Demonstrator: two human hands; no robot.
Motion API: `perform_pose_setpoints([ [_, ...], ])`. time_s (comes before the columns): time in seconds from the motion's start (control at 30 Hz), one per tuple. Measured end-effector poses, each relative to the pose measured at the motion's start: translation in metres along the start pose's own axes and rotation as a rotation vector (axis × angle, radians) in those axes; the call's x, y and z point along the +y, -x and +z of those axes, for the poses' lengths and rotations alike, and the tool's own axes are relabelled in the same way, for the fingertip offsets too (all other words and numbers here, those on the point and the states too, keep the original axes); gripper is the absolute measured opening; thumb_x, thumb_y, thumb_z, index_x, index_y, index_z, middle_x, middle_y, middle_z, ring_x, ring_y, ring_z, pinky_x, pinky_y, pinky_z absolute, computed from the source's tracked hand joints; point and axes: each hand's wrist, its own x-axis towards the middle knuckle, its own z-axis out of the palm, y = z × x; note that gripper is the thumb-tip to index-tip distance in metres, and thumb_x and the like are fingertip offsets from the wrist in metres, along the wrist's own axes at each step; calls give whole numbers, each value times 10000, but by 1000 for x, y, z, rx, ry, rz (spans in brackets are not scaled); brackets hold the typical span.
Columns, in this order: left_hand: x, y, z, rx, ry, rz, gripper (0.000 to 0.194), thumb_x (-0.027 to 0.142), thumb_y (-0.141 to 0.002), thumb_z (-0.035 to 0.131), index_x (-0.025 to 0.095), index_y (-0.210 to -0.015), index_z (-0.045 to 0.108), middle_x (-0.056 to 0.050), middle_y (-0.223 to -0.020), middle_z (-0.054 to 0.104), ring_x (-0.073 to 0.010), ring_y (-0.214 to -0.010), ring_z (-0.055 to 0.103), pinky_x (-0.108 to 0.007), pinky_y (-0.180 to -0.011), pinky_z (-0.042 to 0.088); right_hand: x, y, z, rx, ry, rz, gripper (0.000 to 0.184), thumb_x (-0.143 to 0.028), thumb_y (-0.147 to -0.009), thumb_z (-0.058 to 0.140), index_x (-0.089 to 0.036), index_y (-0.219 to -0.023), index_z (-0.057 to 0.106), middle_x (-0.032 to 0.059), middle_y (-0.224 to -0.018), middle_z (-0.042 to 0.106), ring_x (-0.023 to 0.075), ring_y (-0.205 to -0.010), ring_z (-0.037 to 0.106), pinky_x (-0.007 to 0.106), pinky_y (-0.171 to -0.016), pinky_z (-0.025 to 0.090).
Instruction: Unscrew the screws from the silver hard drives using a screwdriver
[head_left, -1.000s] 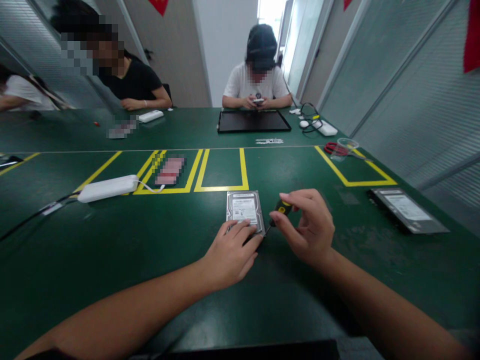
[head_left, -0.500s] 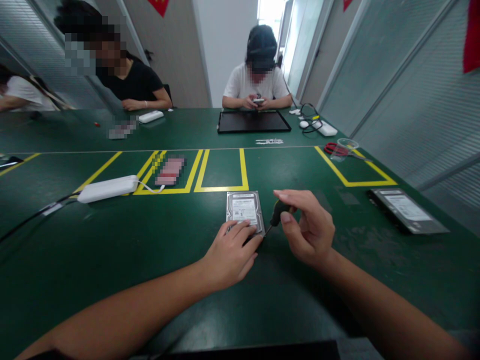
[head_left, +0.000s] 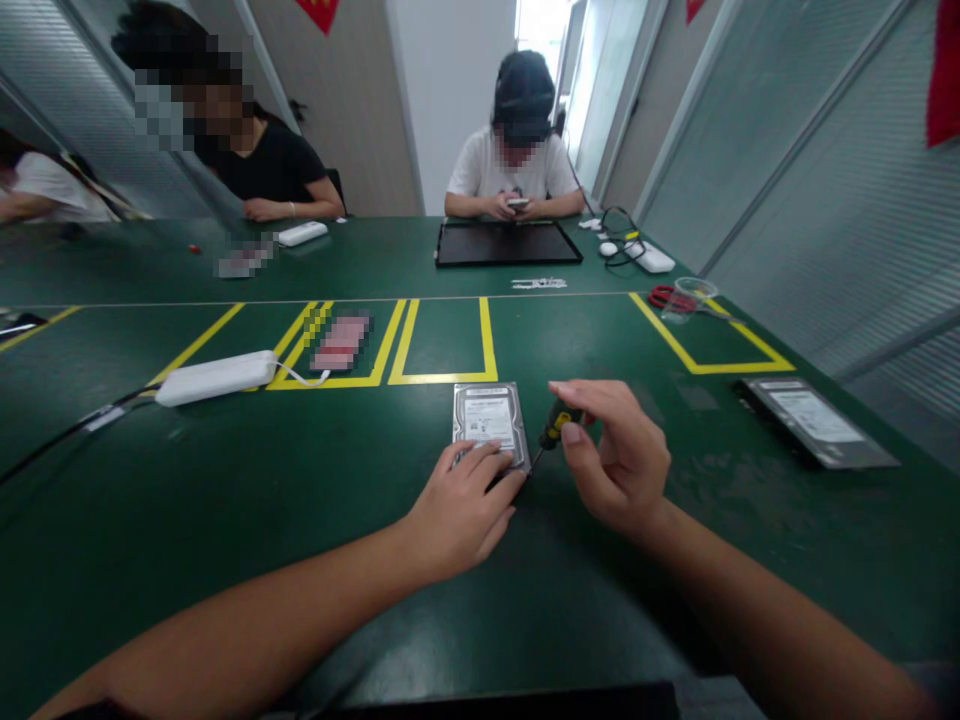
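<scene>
left hand (head_left: pixel 465 508): laid flat on hard drive (head_left: pixel 485 407) | right hand (head_left: pixel 624 452): gripping slanted screwdriver (head_left: pixel 555 428) | risk: slant could let tip (head_left: pixel 535 463), beside left hand, skid into it

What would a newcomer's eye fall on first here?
A silver, rectangular metal hard drive near the picture's centre, the left hand over its near end. The right hand holds a black-and-yellow screwdriver at the drive's near right corner. Beyond, bright yellow tape outlines mark the green table.
</scene>
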Motion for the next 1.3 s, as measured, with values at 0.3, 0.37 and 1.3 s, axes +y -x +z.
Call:
perform_pose_setpoints([
  [0.3,1,1,-1,-6,-8,-2,403,279,-928,547,187,-1321,555,-124,-1317,609,-326,-1308,497,-550,-1099,318,-1,-1,2,65,114,-1,416,-93,-742,755,-203,-1127,641,49,-967,533,160,-881,535,319,-714,497],
  [0.37,1,1,-1,-1,-9,2,400,278,-930,543,183,-1318,557,-125,-1311,612,-328,-1304,497,-554,-1098,315,-1,-1,2,66,107,-2,413,-81,-752,726,-201,-1138,644,56,-974,552,164,-884,545,325,-716,501],
  [1.3,1,0,-2,3,-2,3,384,275,-934,534,181,-1306,561,-129,-1338,597,-324,-1303,498,-547,-1088,329,-1,-1,5,39,8,9,424,-134,-818,615,-239,-1229,620,75,-1099,678,227,-998,624,443,-834,527],
])
